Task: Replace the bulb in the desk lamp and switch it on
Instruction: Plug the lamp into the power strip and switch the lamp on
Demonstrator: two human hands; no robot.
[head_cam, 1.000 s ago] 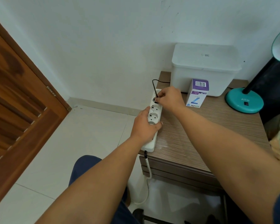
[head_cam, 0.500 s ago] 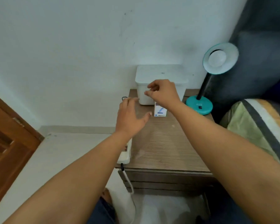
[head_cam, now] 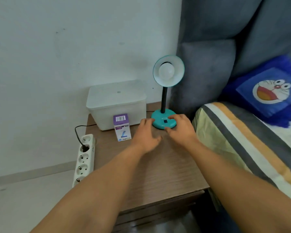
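**At the lamp base: switch about to be pressed**

On the bench point(head_cam: 158, 174), beside the bed, the teal desk lamp point(head_cam: 164, 122) is flanked by both hands. The left hand point(head_cam: 145, 134) is spread against its base; the right hand point(head_cam: 179, 127) is curled over it, holding nothing. A bulb point(head_cam: 166, 72) sits unlit in the shade. The black switch point(head_cam: 165, 121) likely needs one fingertip press.
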